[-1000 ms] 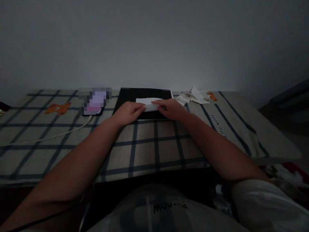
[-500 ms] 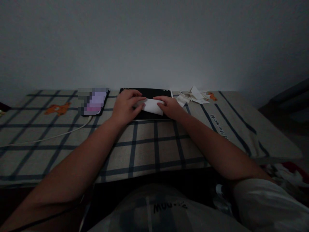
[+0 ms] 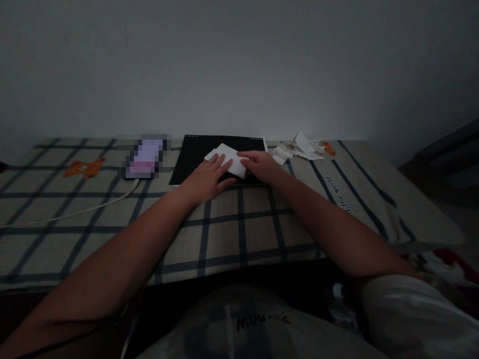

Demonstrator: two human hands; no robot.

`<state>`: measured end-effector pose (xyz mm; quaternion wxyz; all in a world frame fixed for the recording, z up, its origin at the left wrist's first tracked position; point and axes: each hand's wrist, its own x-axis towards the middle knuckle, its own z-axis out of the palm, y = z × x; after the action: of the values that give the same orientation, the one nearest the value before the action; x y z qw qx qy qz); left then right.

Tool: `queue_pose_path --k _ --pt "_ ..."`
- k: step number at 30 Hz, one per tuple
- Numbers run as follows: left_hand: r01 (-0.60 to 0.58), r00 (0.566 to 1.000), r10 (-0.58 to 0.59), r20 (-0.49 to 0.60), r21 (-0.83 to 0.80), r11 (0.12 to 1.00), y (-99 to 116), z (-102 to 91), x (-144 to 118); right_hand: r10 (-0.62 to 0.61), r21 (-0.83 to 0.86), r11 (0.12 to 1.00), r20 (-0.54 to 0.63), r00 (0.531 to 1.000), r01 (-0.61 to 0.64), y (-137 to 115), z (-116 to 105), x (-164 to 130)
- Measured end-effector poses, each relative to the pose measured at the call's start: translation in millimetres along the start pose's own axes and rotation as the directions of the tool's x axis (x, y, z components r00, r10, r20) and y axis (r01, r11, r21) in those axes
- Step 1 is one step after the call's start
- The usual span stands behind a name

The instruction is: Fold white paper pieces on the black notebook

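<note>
Both hands meet over a folded piece of white paper (image 3: 229, 158) lying on a black board (image 3: 194, 154) at the far edge of a checked cloth (image 3: 239, 224), in a dim room with a bare wall (image 3: 239, 65) behind. Left hand (image 3: 207, 178) lies flat and open, palm down, fingers spread across the near left part of the paper, apparently pinning it so it cannot slide on the smooth board. Right hand (image 3: 262, 165) rests on the paper's right end with fingers curled loosely over the edge; whether it pinches the sheet or merely presses on it cannot be told in this light. The paper sits tilted, one corner pointing toward the wall, wholly on the board, whose hard flat face likely serves as a firm surface over the soft cloth. Just left of the board lies a phone (image 3: 144, 159) with a lit screen, a white cable (image 3: 75, 213) trailing from it across the cloth toward the left. Right of the board, near the wall, lies a loose heap of paper scraps (image 3: 297, 148), apart from the hands. No box, tray or other container shows; everything lies directly on the cloth or on the board.
</note>
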<state>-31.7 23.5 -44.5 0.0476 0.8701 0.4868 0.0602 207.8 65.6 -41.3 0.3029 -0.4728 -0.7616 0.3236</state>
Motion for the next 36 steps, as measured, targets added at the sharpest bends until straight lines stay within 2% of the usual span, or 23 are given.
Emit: queue_pose_path --k 4,8,12,19,27,36 --pt "-0.012 1.000 0.012 0.006 -0.018 1.000 -5.6 0.9 2.4 -0.159 -0.294 0.947 -0.089 0.983 0.126 -3.5 -13.8 -2.7" --pt "-0.021 1.000 0.022 0.007 -0.076 0.997 -9.5 0.4 3.9 -0.147 -0.422 0.897 0.002 0.989 0.134 -3.0 -21.5 -2.6" --pt "-0.009 1.000 0.005 -0.022 -0.146 0.989 -14.8 -3.1 5.9 -0.125 -0.423 0.896 0.054 0.991 0.136 -3.5 -17.4 -2.5" --pt "-0.026 0.993 0.007 -0.116 -0.169 0.985 -27.6 -1.5 9.9 -0.194 -0.413 0.883 0.114 0.974 0.224 -9.1 -8.3 -7.2" --pt "-0.103 0.994 0.091 -0.068 -0.196 0.975 -33.9 -2.9 9.1 -0.241 -0.371 0.886 0.145 0.960 0.279 -4.0 -11.2 -8.0" --pt "-0.156 0.988 0.148 -0.054 -0.203 0.967 -34.6 -9.2 8.5 -0.344 -0.302 0.870 0.196 0.918 0.391 8.1 -8.7 -5.3"
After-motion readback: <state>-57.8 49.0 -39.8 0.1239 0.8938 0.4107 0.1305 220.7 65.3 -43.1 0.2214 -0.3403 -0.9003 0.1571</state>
